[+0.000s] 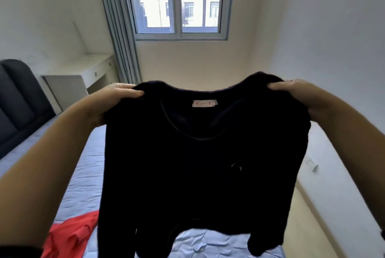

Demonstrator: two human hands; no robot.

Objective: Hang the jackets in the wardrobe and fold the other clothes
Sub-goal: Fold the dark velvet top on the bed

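Above the bed you hold a dark sweater up by its shoulders, left hand and right hand each pinching a shoulder, well apart, so it hangs flat with its label facing you. It looks like a folding item, not a jacket; next, lay it on the mattress beside the red garment and fold.

Views: one, head-worn, wide-angle.
Position: close behind and above the left grip and right grip; forearms fill the lower corners.
Facing: forward and slightly down; window beyond the grips, bed beneath them.
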